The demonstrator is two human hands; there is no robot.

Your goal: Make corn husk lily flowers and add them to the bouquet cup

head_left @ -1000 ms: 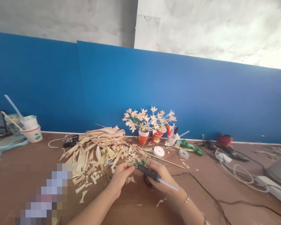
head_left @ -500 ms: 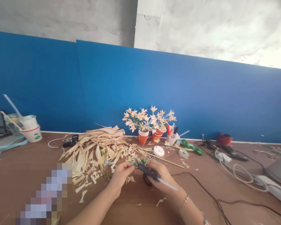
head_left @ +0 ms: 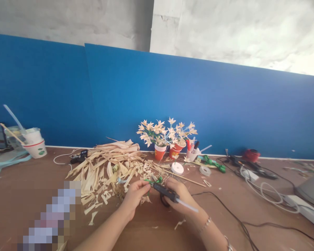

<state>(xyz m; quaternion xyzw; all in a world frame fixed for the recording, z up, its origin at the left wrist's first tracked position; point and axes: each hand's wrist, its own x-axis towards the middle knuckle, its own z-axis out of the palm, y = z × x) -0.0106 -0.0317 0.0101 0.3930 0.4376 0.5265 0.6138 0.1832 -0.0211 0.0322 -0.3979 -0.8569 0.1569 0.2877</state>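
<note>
My right hand (head_left: 178, 195) is wrapped round a black glue gun (head_left: 166, 192), with a clear glue stick (head_left: 187, 205) jutting from its back end. The gun's nozzle points left, toward the fingertips of my left hand (head_left: 136, 194). Thumb and forefinger of my left hand pinch a small green piece (head_left: 148, 181); its exact shape is too small to tell. More green material (head_left: 158, 180) shows just beyond the gun. Dry husk strips (head_left: 107, 167) and cut scraps lie spread behind my left hand.
Pale flowers (head_left: 159, 129) stand in red paper cups (head_left: 160, 152) at the back. Nearby are a white roll (head_left: 177, 168), a clear tape roll (head_left: 205, 170) and a wooden stick (head_left: 185, 179). Black cable (head_left: 225, 211) and white cable (head_left: 270, 202) run at right. White cups (head_left: 36, 148) stand far left.
The green material between my hands has shifted slightly, and more of it shows above the glue gun. Both hands keep nearly the same place and grip.
</note>
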